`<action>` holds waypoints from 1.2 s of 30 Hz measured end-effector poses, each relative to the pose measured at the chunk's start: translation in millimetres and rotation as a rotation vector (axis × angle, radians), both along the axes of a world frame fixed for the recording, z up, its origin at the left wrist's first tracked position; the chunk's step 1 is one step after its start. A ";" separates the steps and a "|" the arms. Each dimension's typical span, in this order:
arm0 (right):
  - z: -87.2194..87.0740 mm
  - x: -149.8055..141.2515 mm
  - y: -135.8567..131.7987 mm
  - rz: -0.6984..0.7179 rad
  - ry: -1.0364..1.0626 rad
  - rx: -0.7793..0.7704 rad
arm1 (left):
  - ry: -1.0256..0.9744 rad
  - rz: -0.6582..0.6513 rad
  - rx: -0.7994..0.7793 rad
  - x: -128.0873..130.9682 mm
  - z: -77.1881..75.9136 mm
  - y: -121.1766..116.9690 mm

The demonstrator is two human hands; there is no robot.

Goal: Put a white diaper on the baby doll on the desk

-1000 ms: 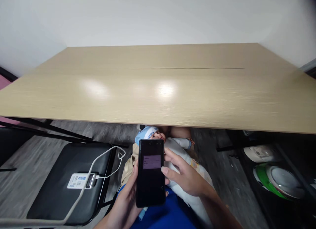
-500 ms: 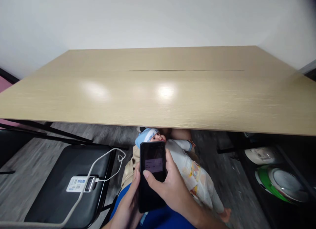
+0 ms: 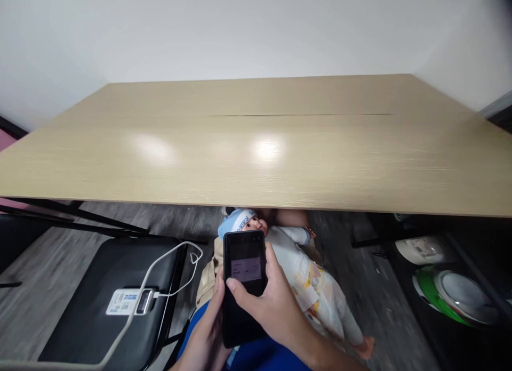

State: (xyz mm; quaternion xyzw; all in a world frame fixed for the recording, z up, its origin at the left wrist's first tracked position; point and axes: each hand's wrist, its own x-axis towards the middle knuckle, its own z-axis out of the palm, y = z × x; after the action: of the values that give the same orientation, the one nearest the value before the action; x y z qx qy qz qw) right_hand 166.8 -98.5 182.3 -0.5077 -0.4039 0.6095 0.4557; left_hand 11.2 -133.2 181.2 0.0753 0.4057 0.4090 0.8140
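A black phone point(image 3: 245, 323) is held upright over my lap, below the table's front edge. My left hand point(image 3: 210, 325) wraps its left side, with the thumb along the edge. From the right, my right hand point(image 3: 276, 307) grips the other side, its thumb resting on the lower left of the lit screen. The screen shows a pale panel whose text is too small to read. Behind the phone lies a baby doll point(image 3: 288, 253) in a blue and white cap and a light printed outfit, across my legs. The phone hides part of the doll.
A wood-look table point(image 3: 256, 168) spans the view before a white wall. On the left, a black stool point(image 3: 92, 275) bears a white device point(image 3: 126, 301) with a white cable point(image 3: 140, 291). Right, a dark shelf holds a green-rimmed lidded pot point(image 3: 456, 296) and a white item point(image 3: 418, 251).
The view has shifted very slightly. Both hands still hold the phone, and the right thumb has moved slightly lower and left on the screen.
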 end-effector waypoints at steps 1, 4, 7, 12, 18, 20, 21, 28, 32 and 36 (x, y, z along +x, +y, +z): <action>-0.1 -0.3 0.2 -0.001 -0.002 -0.002 | 0.017 -0.003 -0.030 -2.6 -2.7 -1.7; -0.6 -1.6 0.5 0.000 0.004 -0.003 | 0.062 -0.008 -0.116 -10.4 -11.0 -6.3; -3.2 -3.4 -0.5 -0.030 -0.015 0.006 | 0.064 -0.013 -0.132 -13.8 -15.2 -7.9; -10.2 -7.2 -1.7 -0.071 -0.062 0.043 | 0.052 -0.039 -0.145 -13.0 -14.5 -6.9; -4.6 -4.6 -0.6 -0.034 -0.039 0.041 | 0.018 -0.046 -0.133 -14.2 -14.4 -5.9; 1.1 2.9 -0.4 0.014 0.009 0.043 | 0.006 -0.049 -0.130 -14.0 -13.8 -4.7; 3.6 8.0 -0.2 0.044 0.045 0.054 | 0.000 -0.053 -0.130 -13.6 -13.1 -3.9; -3.3 45.8 -0.4 0.208 0.192 -0.073 | -0.028 -0.092 -0.113 -7.0 -4.0 1.6; -15.4 56.2 -0.8 0.256 0.116 0.023 | -0.019 -0.110 -0.117 -7.2 -6.0 0.7; -20.9 58.8 -1.1 0.269 0.025 0.047 | 0.004 -0.103 -0.129 -10.3 -10.9 -1.2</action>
State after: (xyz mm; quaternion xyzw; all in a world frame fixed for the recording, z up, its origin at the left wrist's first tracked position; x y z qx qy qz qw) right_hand 225.6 -99.6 161.4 -0.4306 -0.4769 0.6615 0.3868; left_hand 0.9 -134.3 170.3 0.0442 0.4284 0.3394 0.8362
